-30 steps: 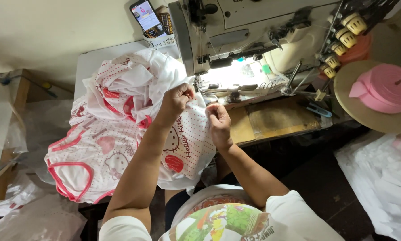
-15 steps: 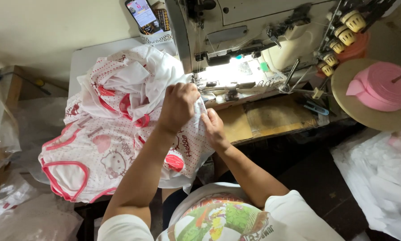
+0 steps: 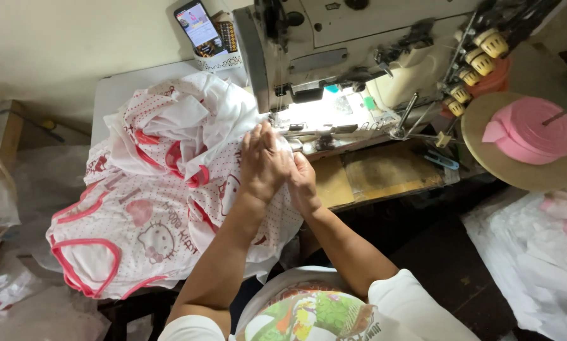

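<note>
At your far left the pile of white garments (image 3: 150, 208) with pink trim and red dots covers the desk (image 3: 116, 95), lying much as it did a second ago, one pink-edged opening hanging over the near edge. Behind it a phone (image 3: 198, 28) stands propped in a small holder, its screen lit. Your left hand (image 3: 264, 161) has moved up and to the right since the earlier pictures: it now lies flat, fingers together and stretched forward, pressing the cloth down right beside the lit needle area of the sewing machine (image 3: 359, 44). Your right hand (image 3: 301, 180), which a second ago was apart from the left and pinching the cloth edge, now sits touching the left one, partly tucked under it; its fingers are curled into the fabric, though you cannot tell how firm the grip is. Farther right, a roll of pink tape (image 3: 536, 129) rests on a round tan disc (image 3: 504, 167), unchanged.
</note>
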